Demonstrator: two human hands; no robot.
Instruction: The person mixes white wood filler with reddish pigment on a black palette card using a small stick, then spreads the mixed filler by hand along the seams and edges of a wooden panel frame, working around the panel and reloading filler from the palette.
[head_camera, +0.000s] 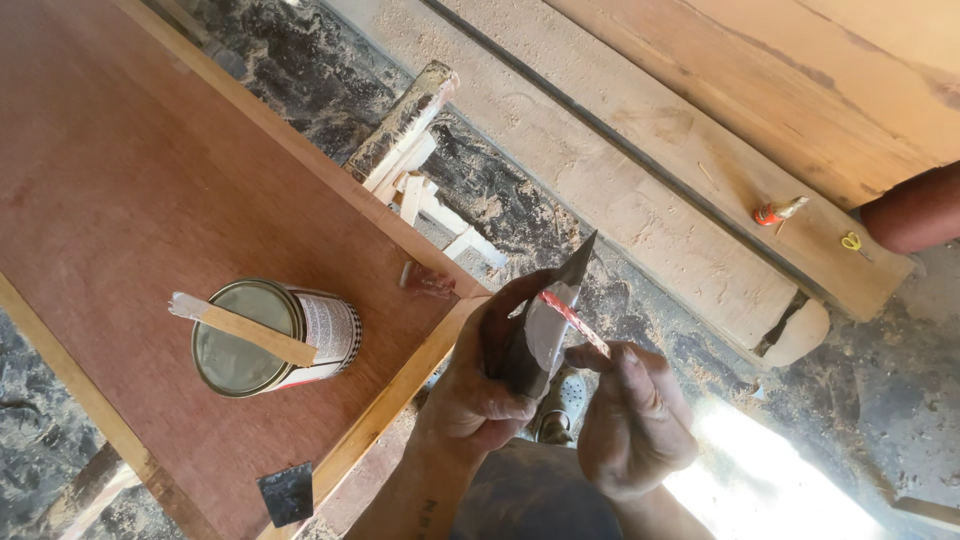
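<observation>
— Just off the corner of the red-brown board, what are the hands doing?
— The left hand has its fingers curled around a dark pointed blade, tip up. The right hand pinches a thin red-and-white strip against it.
— And on the board?
— An open tin with a wooden stick laid across its rim, and a small dark square scraper near the edge

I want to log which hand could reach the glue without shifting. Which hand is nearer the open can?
Left. The left hand holds the dark pointed piece just right of the open can; the right hand is farther right, beyond it.
</observation>
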